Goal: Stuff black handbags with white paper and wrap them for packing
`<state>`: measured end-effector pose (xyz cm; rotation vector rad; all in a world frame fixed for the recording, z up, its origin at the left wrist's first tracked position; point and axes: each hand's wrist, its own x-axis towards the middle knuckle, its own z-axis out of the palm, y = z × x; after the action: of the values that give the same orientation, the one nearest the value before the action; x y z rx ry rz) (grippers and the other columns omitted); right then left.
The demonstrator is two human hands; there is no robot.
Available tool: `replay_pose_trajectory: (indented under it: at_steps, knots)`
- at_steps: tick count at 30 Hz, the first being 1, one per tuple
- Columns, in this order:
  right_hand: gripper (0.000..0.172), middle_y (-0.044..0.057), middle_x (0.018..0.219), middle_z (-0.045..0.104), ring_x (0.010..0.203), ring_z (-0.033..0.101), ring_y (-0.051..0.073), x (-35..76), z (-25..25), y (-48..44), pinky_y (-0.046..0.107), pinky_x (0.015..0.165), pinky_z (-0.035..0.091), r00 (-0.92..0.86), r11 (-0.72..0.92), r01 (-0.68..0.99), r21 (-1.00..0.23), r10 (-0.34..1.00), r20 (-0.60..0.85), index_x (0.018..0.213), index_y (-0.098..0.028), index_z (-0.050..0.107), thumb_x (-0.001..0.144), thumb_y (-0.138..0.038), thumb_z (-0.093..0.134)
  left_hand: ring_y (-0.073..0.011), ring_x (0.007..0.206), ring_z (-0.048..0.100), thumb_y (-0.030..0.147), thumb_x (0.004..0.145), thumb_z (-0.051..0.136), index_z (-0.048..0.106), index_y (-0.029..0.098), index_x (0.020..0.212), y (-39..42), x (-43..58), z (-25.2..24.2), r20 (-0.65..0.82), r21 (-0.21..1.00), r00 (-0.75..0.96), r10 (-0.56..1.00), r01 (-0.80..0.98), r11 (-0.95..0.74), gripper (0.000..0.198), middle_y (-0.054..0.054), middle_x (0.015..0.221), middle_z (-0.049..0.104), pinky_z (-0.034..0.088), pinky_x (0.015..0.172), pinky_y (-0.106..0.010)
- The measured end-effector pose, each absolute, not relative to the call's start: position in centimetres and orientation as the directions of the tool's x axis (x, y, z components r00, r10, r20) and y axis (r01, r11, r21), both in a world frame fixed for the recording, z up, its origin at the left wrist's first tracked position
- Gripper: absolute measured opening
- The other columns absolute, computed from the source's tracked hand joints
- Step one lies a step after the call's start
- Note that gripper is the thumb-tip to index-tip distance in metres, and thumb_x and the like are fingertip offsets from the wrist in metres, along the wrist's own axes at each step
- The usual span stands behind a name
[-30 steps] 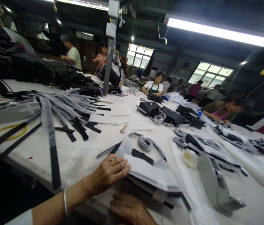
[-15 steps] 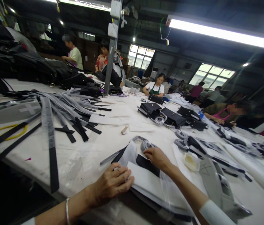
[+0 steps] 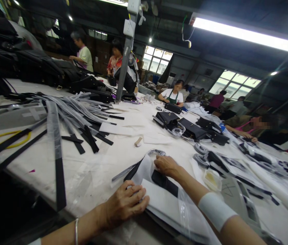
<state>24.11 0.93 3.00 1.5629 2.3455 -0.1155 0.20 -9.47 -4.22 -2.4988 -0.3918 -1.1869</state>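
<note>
In front of me lies a black bag partly covered by a white foam sheet [image 3: 166,200], with clear plastic over its right side. My left hand [image 3: 125,202] is closed on the near left edge of the bag and sheet, fingers curled over it. Above the sheet, my right hand [image 3: 166,166] has its fingers bent together at a plastic-wrapped strap [image 3: 156,152]; its fingertips are partly hidden. A black flap [image 3: 164,183] of the bag shows below that hand.
Black strips in plastic [image 3: 57,136] spread across the left, near a yellow ring [image 3: 8,145]. Black bags [image 3: 168,118] and coiled wrapped straps [image 3: 200,160] lie farther right. A clear tub [image 3: 212,180] sits right of my forearm. A post [image 3: 124,64] rises behind; co-workers sit or stand around.
My right hand has shifted slightly up and left over the wrapped coil, its forearm reaching farther in. My left hand stays on the bag's edge. The view has tilted a little.
</note>
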Motion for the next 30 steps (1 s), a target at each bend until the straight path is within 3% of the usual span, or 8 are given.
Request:
replay_pose_trajectory:
  at_steps: [3,8,11,14,19,24,27,30]
  knots:
    - [0.019,0.011,0.109,0.069,0.101,0.064,0.028,23.3,4.0,1.4,0.035,0.081,0.048,-0.374,0.411,0.91,0.059,0.872,-0.317,0.09,-0.019,0.073,0.075,-0.015,0.062,-0.019,0.104,0.064,0.013,0.097,0.053,0.066,0.017,0.113,-9.5,0.4,-4.3,0.797,-0.199,0.598,0.083,0.391,-0.899,0.02,-0.008,0.112,0.069,0.049,0.094,-0.037]
    - [0.025,0.001,0.079,0.069,0.074,0.063,0.019,22.3,5.2,2.6,0.026,0.066,0.046,-0.368,0.364,0.926,-0.098,0.816,-0.445,0.088,-0.02,0.073,0.064,-0.012,0.068,-0.0194,0.106,0.063,0.012,0.097,0.052,0.066,0.017,0.112,-9.8,0.5,-4.2,0.803,-0.2,0.589,0.087,0.405,-0.892,0.021,-0.007,0.111,0.07,0.049,0.094,-0.037]
    - [0.026,-0.002,0.086,0.07,0.077,0.061,0.015,22.8,5.7,3.1,0.022,0.065,0.045,-0.412,0.345,0.911,-0.225,0.767,-0.492,0.096,-0.022,0.073,0.07,-0.02,0.07,-0.0196,0.105,0.063,0.013,0.097,0.053,0.066,0.016,0.112,-9.9,0.5,-4.2,0.807,-0.181,0.582,0.094,0.396,-0.9,0.02,-0.007,0.112,0.069,0.049,0.093,-0.037]
    - [0.02,-0.005,0.08,0.067,0.074,0.06,0.012,23.2,5.3,3.3,0.019,0.061,0.043,-0.43,0.318,0.901,-0.295,0.745,-0.509,0.091,-0.022,0.073,0.074,-0.031,0.074,-0.0188,0.103,0.063,0.013,0.096,0.054,0.066,0.016,0.111,-9.9,0.5,-4.3,0.817,-0.166,0.568,0.102,0.401,-0.901,0.019,-0.006,0.111,0.069,0.049,0.091,-0.037]
    - [0.024,-0.007,0.066,0.058,0.065,0.054,0.011,22.1,2.7,2.8,0.021,0.053,0.035,-0.367,0.28,0.927,-0.25,0.818,-0.444,0.078,-0.017,0.068,0.065,-0.032,0.082,-0.0191,0.104,0.064,0.014,0.097,0.054,0.066,0.017,0.112,-10.0,0.7,-4.7,0.811,-0.17,0.574,0.116,0.421,-0.891,0.019,-0.007,0.112,0.068,0.049,0.092,-0.037]
    - [0.022,-0.005,0.077,0.066,0.071,0.058,0.012,21.8,2.8,3.1,0.021,0.058,0.04,-0.334,0.288,0.943,-0.168,0.838,-0.432,0.086,-0.02,0.071,0.069,-0.032,0.079,-0.0198,0.108,0.061,0.013,0.097,0.053,0.065,0.017,0.116,-10.0,0.8,-5.4,0.794,-0.167,0.593,0.139,0.431,-0.886,0.023,-0.007,0.114,0.068,0.046,0.095,-0.038]
    - [0.027,-0.003,0.078,0.07,0.072,0.063,0.016,22.0,4.3,4.1,0.024,0.064,0.046,-0.302,0.31,0.949,-0.064,0.827,-0.474,0.086,-0.023,0.074,0.063,-0.035,0.082,-0.0196,0.107,0.061,0.014,0.098,0.052,0.065,0.017,0.116,-9.9,0.7,-5.7,0.798,-0.174,0.59,0.123,0.42,-0.891,0.023,-0.006,0.115,0.068,0.046,0.092,-0.038]
    - [0.026,-0.001,0.073,0.07,0.078,0.067,0.021,21.1,5.0,4.9,0.034,0.085,0.049,-0.299,0.38,0.922,0.078,0.823,-0.483,0.076,-0.023,0.074,0.054,-0.03,0.087,-0.0197,0.107,0.06,0.015,0.098,0.052,0.065,0.017,0.117,-9.9,0.7,-5.7,0.79,-0.182,0.601,0.118,0.414,-0.892,0.022,-0.006,0.115,0.067,0.047,0.09,-0.038]
